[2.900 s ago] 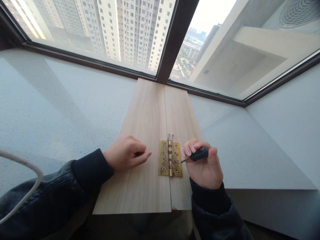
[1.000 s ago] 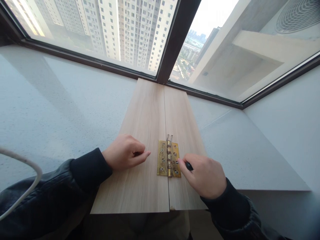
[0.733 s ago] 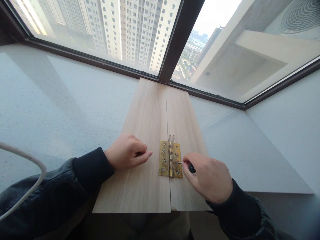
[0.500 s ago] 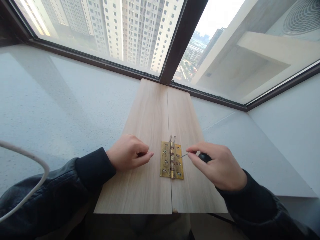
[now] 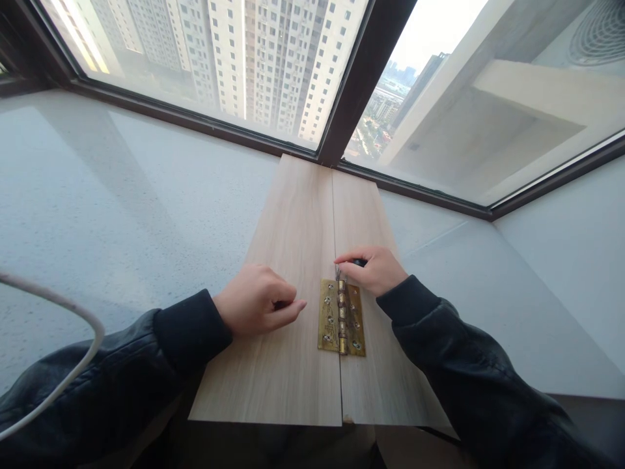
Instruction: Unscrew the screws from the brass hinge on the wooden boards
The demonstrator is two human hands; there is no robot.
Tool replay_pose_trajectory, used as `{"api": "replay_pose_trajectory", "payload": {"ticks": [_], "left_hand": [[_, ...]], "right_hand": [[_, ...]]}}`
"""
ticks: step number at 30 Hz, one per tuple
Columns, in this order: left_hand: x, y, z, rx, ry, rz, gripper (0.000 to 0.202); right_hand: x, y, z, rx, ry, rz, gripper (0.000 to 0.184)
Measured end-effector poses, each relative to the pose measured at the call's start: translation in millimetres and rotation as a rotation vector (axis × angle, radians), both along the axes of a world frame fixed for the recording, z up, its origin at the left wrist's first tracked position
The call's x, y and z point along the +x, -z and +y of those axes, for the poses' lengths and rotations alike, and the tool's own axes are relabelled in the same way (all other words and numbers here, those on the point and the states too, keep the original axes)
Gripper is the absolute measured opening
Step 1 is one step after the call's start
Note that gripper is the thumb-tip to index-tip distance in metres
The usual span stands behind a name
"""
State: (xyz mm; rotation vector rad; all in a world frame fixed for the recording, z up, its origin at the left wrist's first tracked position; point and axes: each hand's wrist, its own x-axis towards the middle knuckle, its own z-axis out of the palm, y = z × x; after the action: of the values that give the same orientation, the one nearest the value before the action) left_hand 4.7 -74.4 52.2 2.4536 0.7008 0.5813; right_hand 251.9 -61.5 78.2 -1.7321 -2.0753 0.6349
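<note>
A worn brass hinge [image 5: 329,319] lies open across the seam of two pale wooden boards [image 5: 293,234], its knuckle along the joint. Screw heads show in several of its holes. At the hinge's far end are two loose screws [image 5: 338,274], partly covered by my right hand. My right hand [image 5: 374,268] is closed around a small screwdriver with a black handle [image 5: 360,262]; its fingertips are right at the screws and the shaft is hidden. Left of the hinge, my left hand [image 5: 258,301] rests curled on the board, thumb against the fingers; what it holds, if anything, is hidden.
The boards lie on a speckled white sill [image 5: 161,215], reaching the dark window frame [image 5: 332,146] at the back. A white cable [image 5: 73,306] loops over the left side. A white wall [image 5: 576,260] stands at the right.
My right hand has moved left and away from me, from the hinge's right leaf to the screws at its far end, keeping the screwdriver. My left hand stays put; the view shifts slightly.
</note>
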Motion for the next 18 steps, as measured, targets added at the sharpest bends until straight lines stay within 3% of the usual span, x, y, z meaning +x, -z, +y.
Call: {"api": "replay_pose_trajectory", "payload": {"ticks": [9, 18], "left_hand": [[-0.2, 0.5, -0.9, -0.002, -0.002, 0.014, 0.043], [0.5, -0.3, -0.7, -0.019, 0.0, 0.032, 0.043]], "right_hand": [[1.9, -1.5, -3.7, -0.005, 0.002, -0.028, 0.019], [8.5, -3.5, -5.4, -0.023, 0.119, -0.131, 0.019]]}}
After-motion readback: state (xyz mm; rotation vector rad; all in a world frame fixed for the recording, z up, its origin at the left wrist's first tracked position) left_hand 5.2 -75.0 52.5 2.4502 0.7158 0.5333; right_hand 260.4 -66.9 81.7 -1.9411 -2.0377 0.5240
